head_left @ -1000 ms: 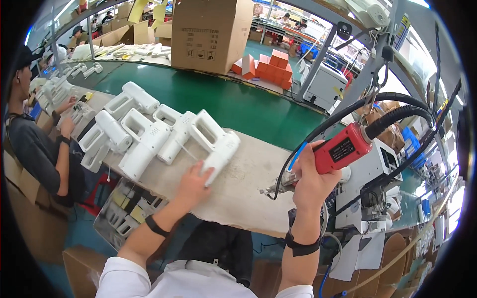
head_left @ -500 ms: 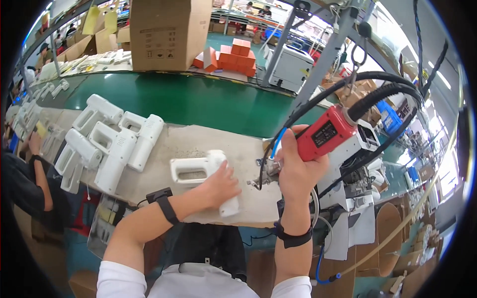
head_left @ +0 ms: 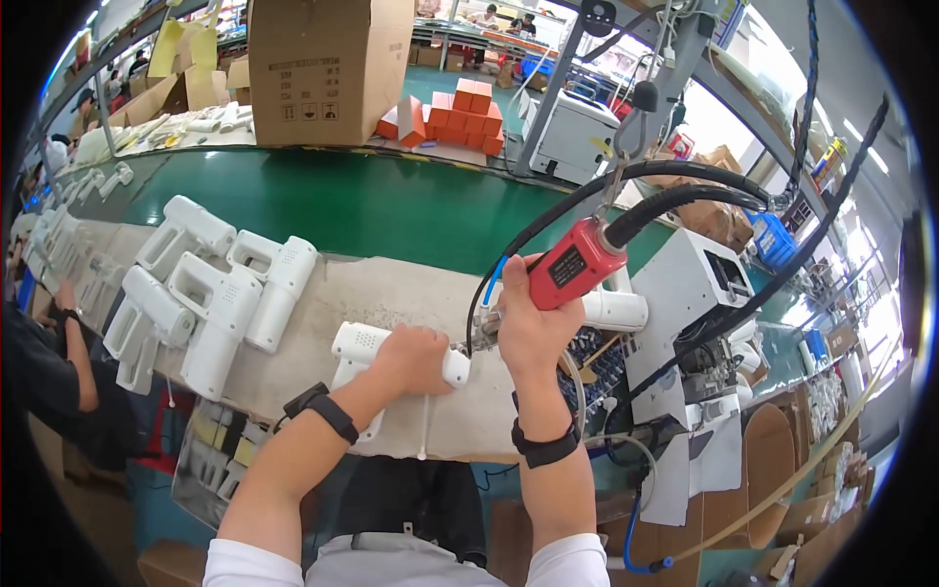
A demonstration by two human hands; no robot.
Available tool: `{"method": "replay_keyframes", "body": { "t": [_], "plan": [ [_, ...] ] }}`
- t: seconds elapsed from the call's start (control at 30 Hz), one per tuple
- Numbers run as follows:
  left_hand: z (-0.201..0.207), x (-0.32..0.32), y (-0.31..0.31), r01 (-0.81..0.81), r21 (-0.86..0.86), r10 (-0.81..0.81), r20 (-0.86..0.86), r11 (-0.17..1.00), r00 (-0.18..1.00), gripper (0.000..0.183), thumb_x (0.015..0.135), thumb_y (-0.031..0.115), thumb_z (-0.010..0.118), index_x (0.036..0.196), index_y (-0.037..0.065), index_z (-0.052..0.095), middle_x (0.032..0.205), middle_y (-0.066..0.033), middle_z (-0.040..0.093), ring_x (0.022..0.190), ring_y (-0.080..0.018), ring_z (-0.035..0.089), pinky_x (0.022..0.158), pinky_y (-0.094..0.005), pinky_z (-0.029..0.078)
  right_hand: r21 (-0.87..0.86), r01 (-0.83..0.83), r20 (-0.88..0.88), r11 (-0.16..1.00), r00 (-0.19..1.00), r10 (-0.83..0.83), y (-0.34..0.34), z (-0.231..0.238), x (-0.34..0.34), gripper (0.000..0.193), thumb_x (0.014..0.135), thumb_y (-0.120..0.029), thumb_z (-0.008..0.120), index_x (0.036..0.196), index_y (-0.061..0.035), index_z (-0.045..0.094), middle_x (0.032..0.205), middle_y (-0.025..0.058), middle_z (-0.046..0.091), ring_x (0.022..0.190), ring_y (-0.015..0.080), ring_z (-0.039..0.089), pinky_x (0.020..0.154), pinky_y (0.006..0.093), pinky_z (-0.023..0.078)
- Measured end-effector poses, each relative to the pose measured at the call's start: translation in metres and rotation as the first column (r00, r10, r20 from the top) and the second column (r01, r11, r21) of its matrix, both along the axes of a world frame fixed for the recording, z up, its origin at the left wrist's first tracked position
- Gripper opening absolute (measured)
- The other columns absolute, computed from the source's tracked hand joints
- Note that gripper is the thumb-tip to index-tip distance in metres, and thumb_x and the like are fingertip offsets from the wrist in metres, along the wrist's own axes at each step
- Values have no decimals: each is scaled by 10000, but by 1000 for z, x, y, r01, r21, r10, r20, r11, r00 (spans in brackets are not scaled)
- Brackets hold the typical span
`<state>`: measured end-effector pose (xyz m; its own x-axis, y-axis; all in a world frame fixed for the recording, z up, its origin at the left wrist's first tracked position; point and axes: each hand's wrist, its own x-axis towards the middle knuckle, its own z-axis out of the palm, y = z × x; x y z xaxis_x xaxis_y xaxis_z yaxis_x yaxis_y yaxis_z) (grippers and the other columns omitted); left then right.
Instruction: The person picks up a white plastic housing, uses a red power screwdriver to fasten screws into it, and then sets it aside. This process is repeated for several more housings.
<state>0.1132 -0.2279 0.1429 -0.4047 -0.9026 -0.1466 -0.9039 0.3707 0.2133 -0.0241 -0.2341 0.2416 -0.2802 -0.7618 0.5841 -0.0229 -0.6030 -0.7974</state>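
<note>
My right hand [head_left: 536, 328] is wrapped round a red electric screwdriver [head_left: 577, 264], which hangs from a hook and trails a thick black cable. Its metal front end [head_left: 479, 338] points left, at the right end of a white plastic handheld housing [head_left: 360, 342]. Whether the tip touches the housing, I cannot tell. My left hand [head_left: 413, 357] closes over that housing and holds it down on the work board [head_left: 293, 377]. The housing lies crosswise, its handle toward me, partly hidden by my hand and forearm. A thin white cord [head_left: 424, 430] hangs below it.
Several similar white housings [head_left: 220, 303] lie on the left. Behind the board runs a green conveyor belt [head_left: 323, 201] with a large carton [head_left: 313, 73] and orange boxes [head_left: 455, 117] beyond. A tray of screws [head_left: 599, 367] and a grey machine [head_left: 690, 293] stand right. A co-worker's arm [head_left: 73, 342] shows far left.
The housing has been turned, its handle now toward me, with my left hand on its right part. The screwdriver has come left and down to the housing's end.
</note>
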Motion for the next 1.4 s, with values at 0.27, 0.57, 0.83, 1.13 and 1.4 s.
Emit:
{"method": "replay_keyframes", "body": {
  "t": [0.27,0.57,0.83,1.13,1.4],
  "plan": [
    [5,1,1,24,-13,-23,75,1000,997,734,688,621,689,1130,37,647,990,-129,684,975,-268,653,861,-379,457,66,-4,38,998,999,1,-18,-23,11,184,893,-138,722,867,-16,586,641,-1,565,519,70,502,480,222,378],
    [-3,0,1,3,-36,-1,41,999,999,698,684,610,697,1099,50,649,977,-118,688,958,-278,654,859,-379,458,20,46,-84,999,995,-44,-18,-26,14,201,893,-157,725,821,-24,593,650,0,580,540,64,513,495,225,391],
    [1,-2,3,-121,-73,117,-58,990,991,590,670,523,744,990,42,628,973,-116,684,938,-271,665,839,-403,476,-17,14,-44,1000,999,-15,21,17,5,180,888,-130,725,881,-10,590,672,21,593,534,88,538,491,227,413],
    [5,3,3,-61,-1,60,-47,998,997,722,603,600,771,1033,41,617,1001,-131,666,984,-284,646,861,-428,478,127,41,-130,991,991,-24,5,-33,15,185,892,-142,718,844,-19,588,650,-1,578,534,71,525,493,227,407],
    [8,90,1,-20,-37,18,-56,999,998,908,460,596,870,1137,50,610,1057,-168,645,983,-360,628,896,-444,492,85,-40,-37,996,998,44,9,-9,28,162,889,-113,713,911,-21,581,658,0,573,530,69,522,485,228,402]
  ]
}}
